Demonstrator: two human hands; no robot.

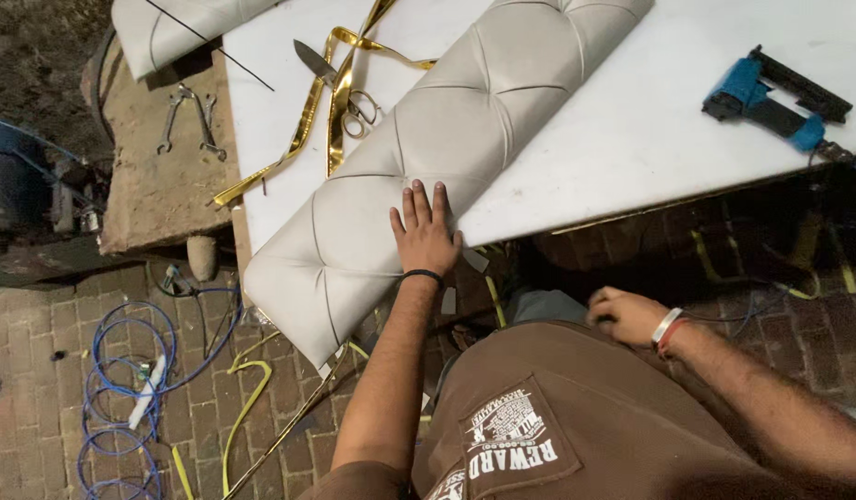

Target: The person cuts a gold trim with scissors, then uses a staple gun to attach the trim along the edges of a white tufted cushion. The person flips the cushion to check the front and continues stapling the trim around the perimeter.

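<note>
Fingers (419, 206) of left hand (425, 236) flat and spread, pressed on tufted cream panel (428, 139), grasping nothing; panel lying across white table (632, 130), running up and away from fingertips; scissors (340, 88) and gold strip (308, 120) beyond; right hand (627, 315) loosely curled at waist, grip unclear; blue stapler (771, 97) far right

A long cream tufted upholstered panel (428, 157) lies diagonally on the white worktop (632, 139), overhanging its near edge. Steel scissors (340, 88) and gold trim strips (326, 102) lie to its left, a blue staple gun (771, 93) far right.
</note>
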